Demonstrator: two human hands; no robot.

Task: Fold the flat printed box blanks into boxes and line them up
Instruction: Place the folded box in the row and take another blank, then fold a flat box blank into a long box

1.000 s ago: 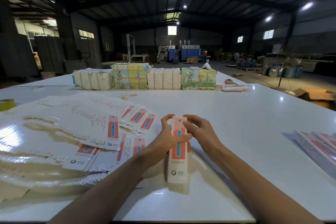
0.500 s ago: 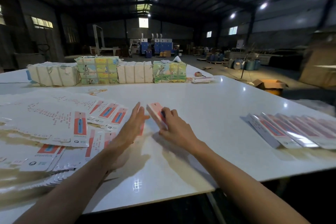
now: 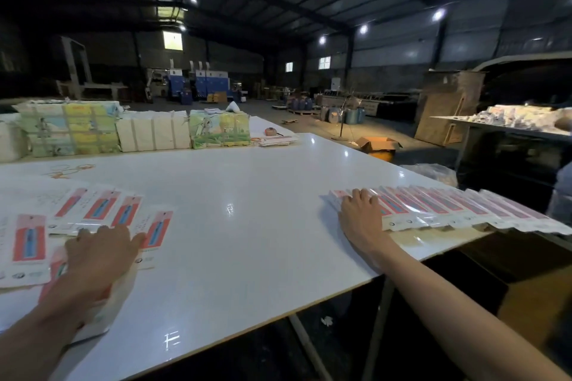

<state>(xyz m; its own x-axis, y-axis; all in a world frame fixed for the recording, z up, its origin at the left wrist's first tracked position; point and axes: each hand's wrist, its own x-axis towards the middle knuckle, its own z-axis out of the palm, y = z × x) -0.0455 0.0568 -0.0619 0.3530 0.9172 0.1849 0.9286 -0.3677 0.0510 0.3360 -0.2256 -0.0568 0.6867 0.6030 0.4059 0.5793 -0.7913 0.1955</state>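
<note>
A broad white bench (image 3: 247,195) carries everything here. On the bench's left side lies a loose spread of flat printed box blanks (image 3: 29,241), white card with a red panel and a blue figure, overlapping one another and fanned out towards the bench's middle. The left hand (image 3: 99,252) rests palm down on the near part of that spread. Its fingers are straight and slightly apart, the thumb reaches onto one blank's red panel, and nothing is gripped. Along the bench's right near edge sits a row of folded boxes (image 3: 458,210), long and narrow, laid side by side and touching, their near ends reaching the bench's edge. The right hand (image 3: 360,219) lies flat on the end of that row nearest the bench's middle. Its fingers are spread and straight over the tops of the first boxes, so it presses rather than clasps. The bench's middle, between the two hands, shows only glare from the ceiling lights. At the bench's far edge stand tied bundles of printed sheets: a yellow-green bundle (image 3: 68,130), a white bundle (image 3: 154,134) just beside it, and a green illustrated bundle (image 3: 219,130) touching the white one. A few rubber bands (image 3: 66,170) lie on the bench in front of the yellow-green bundle. On the floor beyond the bench's far right corner is an open cardboard carton (image 3: 379,145).
</note>
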